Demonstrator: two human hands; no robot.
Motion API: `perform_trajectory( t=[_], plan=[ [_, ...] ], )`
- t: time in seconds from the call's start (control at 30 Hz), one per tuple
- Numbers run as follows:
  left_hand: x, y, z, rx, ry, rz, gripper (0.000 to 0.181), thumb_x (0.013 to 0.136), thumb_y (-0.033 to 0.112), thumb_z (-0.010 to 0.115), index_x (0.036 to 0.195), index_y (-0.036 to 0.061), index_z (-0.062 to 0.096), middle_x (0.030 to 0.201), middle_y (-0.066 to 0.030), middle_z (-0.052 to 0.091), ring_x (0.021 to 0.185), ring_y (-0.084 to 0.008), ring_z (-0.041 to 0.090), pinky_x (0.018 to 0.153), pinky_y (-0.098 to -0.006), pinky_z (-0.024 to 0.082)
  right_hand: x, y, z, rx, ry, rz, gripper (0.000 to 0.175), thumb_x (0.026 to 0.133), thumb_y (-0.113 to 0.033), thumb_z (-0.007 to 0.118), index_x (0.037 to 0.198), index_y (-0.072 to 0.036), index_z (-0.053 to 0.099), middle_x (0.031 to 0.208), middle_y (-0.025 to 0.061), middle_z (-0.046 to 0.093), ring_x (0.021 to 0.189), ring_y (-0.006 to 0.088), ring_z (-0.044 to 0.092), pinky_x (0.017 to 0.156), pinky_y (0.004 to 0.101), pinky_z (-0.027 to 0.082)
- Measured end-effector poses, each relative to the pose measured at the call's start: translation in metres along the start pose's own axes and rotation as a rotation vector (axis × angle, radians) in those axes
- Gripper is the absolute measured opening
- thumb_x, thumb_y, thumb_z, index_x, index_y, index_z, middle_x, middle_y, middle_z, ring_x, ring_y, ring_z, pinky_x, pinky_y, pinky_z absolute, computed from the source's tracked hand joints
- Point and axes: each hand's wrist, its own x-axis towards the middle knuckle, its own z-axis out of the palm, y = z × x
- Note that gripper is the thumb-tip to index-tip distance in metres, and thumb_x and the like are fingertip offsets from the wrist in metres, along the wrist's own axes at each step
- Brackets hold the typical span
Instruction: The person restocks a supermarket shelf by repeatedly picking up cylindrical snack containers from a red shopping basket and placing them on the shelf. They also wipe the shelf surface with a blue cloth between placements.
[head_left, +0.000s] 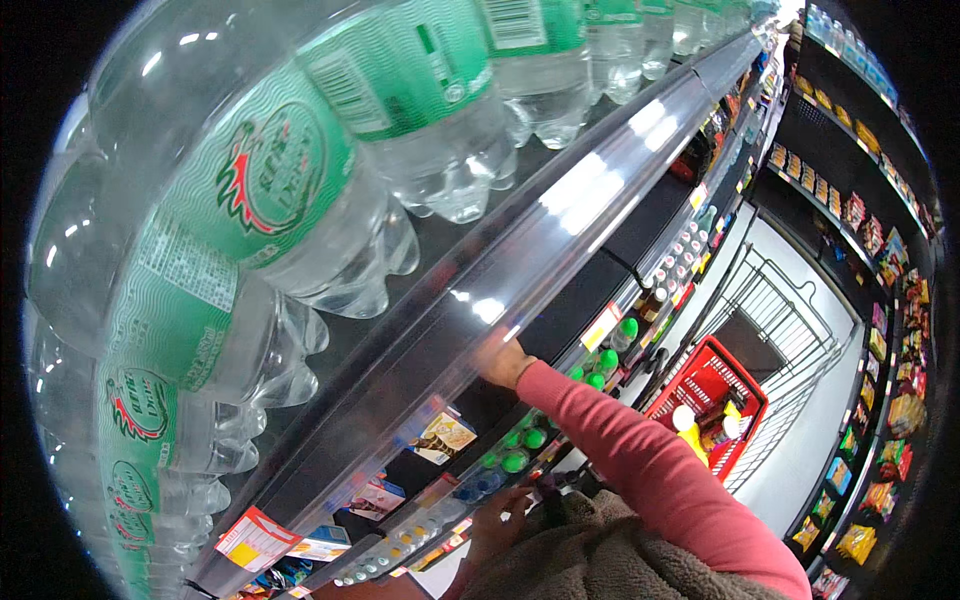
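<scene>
My right hand (506, 361), in a pink sleeve, reaches into the shelf below a clear plastic front strip (555, 202). Its fingers are hidden or blurred behind that strip, so any hold is unclear. Low beside my torso is my left hand (501, 517), with fingers bent near the lower shelf; whether it grips something is not visible. Large clear bottles with green labels (274, 169) stand in a row on the upper shelf. Nearest my right hand on its shelf is a printed carton (444, 437), with another carton (376, 496) farther along.
Green-capped bottles (517, 448) line a lower shelf. A wire shopping cart (780, 300) stands in the aisle to the right, carrying a red basket (709, 367) with several items. Packaged snacks fill the opposite shelves (855, 240). A price card (255, 538) hangs on the shelf edge.
</scene>
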Motion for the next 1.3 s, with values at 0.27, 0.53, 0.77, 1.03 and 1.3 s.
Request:
perform_trajectory(
  t=[0.27, 0.53, 0.77, 1.03, 1.3],
  plan=[
    [0.009, 0.002, -0.005, -0.070, -0.067, -0.038, 0.023, 0.104, 0.014, 0.064, 0.122, 0.0012, 0.071, 0.104, -0.0166, 0.078, 0.095, -0.0216, 0.078, 0.082, -0.0337, 0.059, -0.057, 0.045, -0.020, -0.198, 0.403, -0.115, 0.020, 0.093, -0.018, 0.061, 0.098, -0.006, 0.075, 0.112, 0.0080, 0.067, 0.104, 0.0259, 0.060, 0.088, 0.0396, 0.051],
    [0.007, 0.000, -0.019, 0.034, -0.078, -0.132, 0.027, 0.104, 0.021, 0.065, 0.123, 0.0021, 0.071, 0.099, -0.0126, 0.079, 0.092, -0.0185, 0.077, 0.085, -0.0325, 0.058, -0.026, 0.110, -0.028, 0.411, 0.814, 0.440, 0.014, 0.097, -0.011, 0.064, 0.102, 0.000, 0.069, 0.095, 0.0126, 0.068, 0.083, 0.0285, 0.066, 0.073, 0.0364, 0.057],
    [-0.003, -0.048, -0.023, 0.169, -0.107, -0.099, 0.021, 0.103, 0.016, 0.066, 0.120, 0.0058, 0.072, 0.105, -0.0097, 0.077, 0.095, -0.0190, 0.074, 0.082, -0.0332, 0.057, 0.062, 0.126, -0.114, 1.592, 1.154, 0.313, 0.020, 0.102, -0.012, 0.066, 0.118, -0.001, 0.069, 0.091, 0.0029, 0.071, 0.070, 0.0094, 0.062, 0.054, 0.0270, 0.052],
    [-0.028, -0.067, -0.026, 0.482, 0.114, 0.163, 0.023, 0.101, 0.025, 0.069, 0.114, 0.0066, 0.074, 0.101, -0.0086, 0.076, 0.091, -0.0211, 0.073, 0.079, -0.0364, 0.058, 0.186, 0.143, -0.184, 2.630, 1.107, -0.638, 0.030, 0.108, -0.031, 0.052, 0.119, -0.006, 0.063, 0.118, 0.0110, 0.064, 0.104, 0.0265, 0.063, 0.097, 0.0397, 0.053],
    [-0.029, -0.039, -0.024, 0.160, 0.123, -0.105, 0.031, 0.103, 0.031, 0.064, 0.119, 0.0062, 0.074, 0.105, -0.0089, 0.078, 0.095, -0.0205, 0.073, 0.082, -0.0377, 0.057, 0.137, 0.172, -0.035, 0.938, 1.237, 0.737, 0.032, 0.088, -0.011, 0.078, 0.113, -0.003, 0.059, 0.108, 0.0193, 0.059, 0.098, 0.0345, 0.061, 0.092, 0.0432, 0.051]
  ],
)
